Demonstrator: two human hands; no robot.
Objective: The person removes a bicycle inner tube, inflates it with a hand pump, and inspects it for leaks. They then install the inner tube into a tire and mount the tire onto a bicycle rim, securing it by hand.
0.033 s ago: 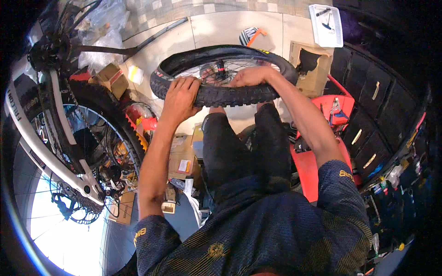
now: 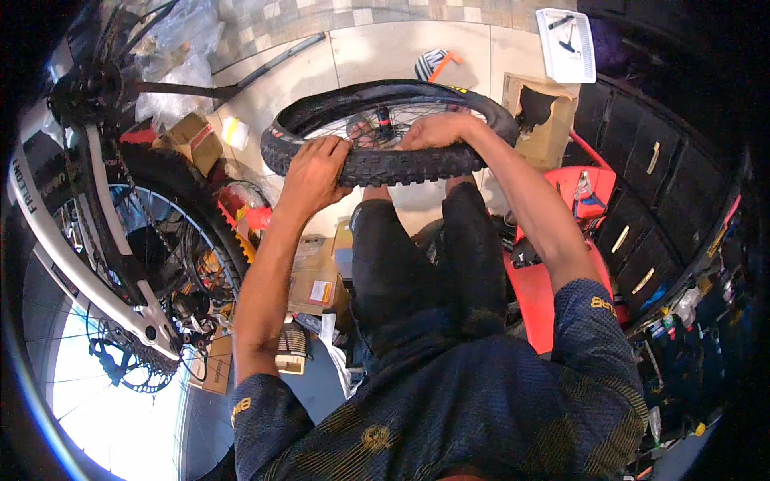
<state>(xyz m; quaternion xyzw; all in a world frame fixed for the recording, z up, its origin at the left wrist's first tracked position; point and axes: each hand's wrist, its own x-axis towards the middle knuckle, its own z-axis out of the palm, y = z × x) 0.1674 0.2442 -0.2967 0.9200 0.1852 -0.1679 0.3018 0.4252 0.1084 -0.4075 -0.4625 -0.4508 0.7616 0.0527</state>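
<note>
A bicycle wheel with a black knobby tyre is held tilted above my knees. Its spokes and dark hub show inside the ring. Closed over the near left part of the tyre is my left hand, fingers on top and thumb side toward me. My right hand reaches over the near right part of the wheel, its fingers bent together at the inner side of the rim. What those fingertips pinch is too small to make out.
On my left stands a white bicycle frame with its rear wheel. Cardboard boxes and plastic bags lie past it. To the right are a red stool-like piece, an open carton, a white tray with tools and black drawers.
</note>
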